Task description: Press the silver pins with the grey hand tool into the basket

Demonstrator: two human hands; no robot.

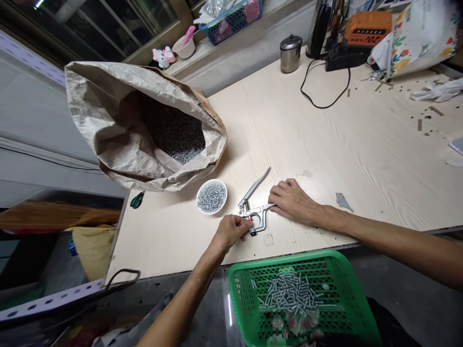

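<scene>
Silver snap pliers with a red part at the jaw lie on the table, their upper handle swung up and free. My right hand rests on the table with its fingers closed over the end of the lower handle. My left hand pinches at the jaw, by the red part. Whatever is between those fingertips is too small to make out. Just beyond my left hand stands a white bowl filled with small metal pieces. Below the table edge, a green basket holds a heap of small ridged metal pieces.
A large open woven sack with many small metal pieces inside stands at the back left. Dark green-handled scissors lie by it. Farther back are a lidded metal canister, a black cable and an orange battery.
</scene>
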